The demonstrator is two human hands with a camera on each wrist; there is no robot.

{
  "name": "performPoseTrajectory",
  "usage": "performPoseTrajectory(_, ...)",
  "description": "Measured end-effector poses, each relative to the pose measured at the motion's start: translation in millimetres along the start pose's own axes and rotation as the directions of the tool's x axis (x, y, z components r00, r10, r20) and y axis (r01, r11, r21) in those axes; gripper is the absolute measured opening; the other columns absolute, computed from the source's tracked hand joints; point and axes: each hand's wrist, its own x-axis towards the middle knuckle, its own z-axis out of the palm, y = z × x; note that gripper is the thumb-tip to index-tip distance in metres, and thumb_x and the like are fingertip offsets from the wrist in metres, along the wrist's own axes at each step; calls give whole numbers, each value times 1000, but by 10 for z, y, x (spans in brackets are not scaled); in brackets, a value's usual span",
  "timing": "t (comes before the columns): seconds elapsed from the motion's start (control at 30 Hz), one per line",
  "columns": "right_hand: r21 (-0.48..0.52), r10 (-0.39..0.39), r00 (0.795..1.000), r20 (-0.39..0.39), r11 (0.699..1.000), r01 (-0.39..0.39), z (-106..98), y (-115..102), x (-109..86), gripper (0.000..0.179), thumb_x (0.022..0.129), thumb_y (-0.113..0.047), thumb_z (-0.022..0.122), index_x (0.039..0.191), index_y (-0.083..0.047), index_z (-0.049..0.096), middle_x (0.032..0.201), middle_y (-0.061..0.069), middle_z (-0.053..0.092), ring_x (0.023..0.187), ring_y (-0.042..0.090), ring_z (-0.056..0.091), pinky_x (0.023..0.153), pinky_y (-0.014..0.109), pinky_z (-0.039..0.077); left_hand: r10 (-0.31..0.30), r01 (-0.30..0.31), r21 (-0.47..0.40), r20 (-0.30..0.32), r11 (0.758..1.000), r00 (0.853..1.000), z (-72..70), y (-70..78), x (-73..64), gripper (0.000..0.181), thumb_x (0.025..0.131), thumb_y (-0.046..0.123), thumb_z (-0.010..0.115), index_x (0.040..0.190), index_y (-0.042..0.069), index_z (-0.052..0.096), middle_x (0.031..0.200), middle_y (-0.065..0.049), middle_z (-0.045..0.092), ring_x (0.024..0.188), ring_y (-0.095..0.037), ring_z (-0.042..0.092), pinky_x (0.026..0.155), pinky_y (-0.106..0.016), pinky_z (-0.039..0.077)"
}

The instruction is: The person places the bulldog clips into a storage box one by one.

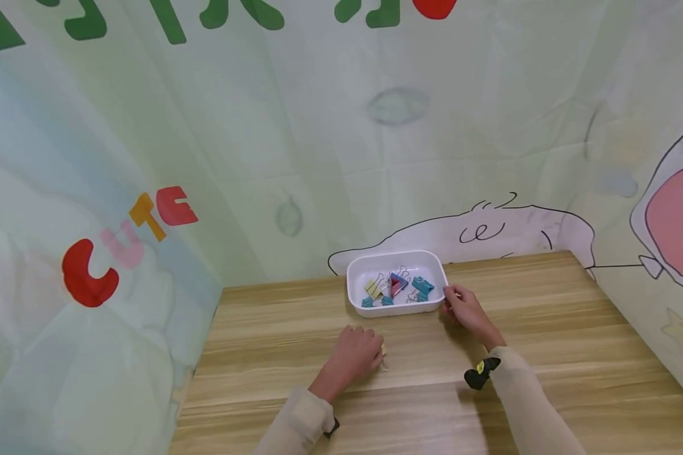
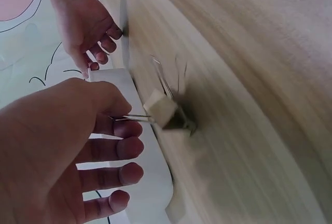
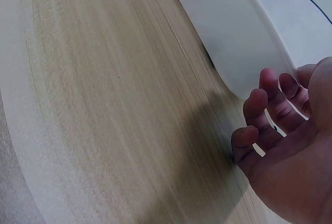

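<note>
My left hand (image 1: 353, 354) is over the table in front of the white tray (image 1: 401, 310). Between thumb and index finger it pinches a wire handle of a pale yellow binder clip (image 2: 162, 109), whose other handle sticks out away from the fingers. At the tray's right front corner, my right hand (image 1: 468, 311) grips the rim with thumb and index finger; in the right wrist view its other fingers (image 3: 255, 102) curl loosely beside the tray wall. Inside the tray lie teal binder clips (image 1: 423, 285), a yellow binder clip (image 1: 374, 288) and red and blue ones (image 1: 398, 283).
The wood-grain table (image 1: 262, 354) reaches back to a printed cloth backdrop (image 1: 319, 139) with cartoon drawings and letters. The tray stands near the table's back edge, close to the cloth. A dark strap (image 1: 481, 373) with a yellow spot is at the right wrist.
</note>
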Motion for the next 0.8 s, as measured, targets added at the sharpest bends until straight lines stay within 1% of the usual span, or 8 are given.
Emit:
performPoseTrajectory(0.2, 11, 2, 1000, -2, 1000, -2, 3, -15, -4, 40, 113, -38, 41, 115, 0, 53, 90, 12, 60, 72, 20, 51, 57, 29, 41, 8, -8, 19, 15, 1000, 1000, -55, -28, 66, 23, 99, 31, 65, 83, 16, 64, 74, 0, 59, 72, -20, 60, 69, -35, 48)
performPoseTrajectory(0.37, 14, 8, 1000, 5, 1000, -8, -10, -15, 0, 40, 114, -38, 40, 117, 0, 53, 91, 14, 60, 72, 20, 50, 56, 30, 40, 20, -20, 18, 5, 1000, 1000, -162, -75, 166, 27, 99, 30, 65, 77, 16, 61, 65, 2, 52, 62, -17, 52, 60, -32, 43)
performPoseTrajectory(0.47, 14, 4, 1000, 6, 1000, -4, -13, -22, -6, 40, 114, -38, 40, 117, 0, 53, 91, 14, 60, 72, 20, 51, 56, 29, 40, 25, -25, 30, 4, 999, 1000, -273, -106, 237, 25, 100, 29, 64, 79, 15, 66, 68, 2, 56, 64, -17, 51, 62, -32, 45)
performPoseTrajectory(0.53, 10, 2, 1000, 5, 1000, -2, -10, -30, -15, 40, 113, -38, 41, 117, 0, 53, 91, 13, 60, 72, 20, 51, 57, 29, 40, 23, -23, 38, 6, 999, 1000, -351, -126, 286, 23, 100, 29, 64, 82, 15, 69, 74, 0, 61, 68, -18, 53, 67, -34, 48)
performPoseTrajectory(0.6, 6, 1, 1000, 5, 1000, -1, -10, -24, -10, 41, 113, -39, 40, 117, 0, 52, 91, 12, 60, 73, 20, 51, 58, 28, 41, 17, -17, 41, 7, 999, 1000, -418, -147, 338, 20, 100, 28, 63, 86, 15, 70, 79, -1, 64, 72, -19, 55, 71, -35, 48)
performPoseTrajectory(0.63, 4, 1, 1000, 5, 1000, -1, -8, -22, -7, 41, 113, -39, 40, 117, 0, 52, 91, 11, 60, 73, 20, 51, 58, 28, 41, 16, -16, 44, 0, 999, 1000, -444, -159, 366, 19, 99, 28, 63, 87, 15, 70, 80, -2, 65, 72, -20, 55, 71, -36, 48)
performPoseTrajectory(0.8, 12, 2, 1000, 1, 1000, -2, 0, -15, -1, 40, 113, -39, 40, 115, -1, 53, 89, 8, 59, 73, 19, 51, 59, 28, 42, 28, -22, 115, -49, 993, 998, -551, -228, 492, 18, 99, 29, 63, 92, 15, 71, 84, -2, 68, 73, -21, 59, 67, -35, 48)
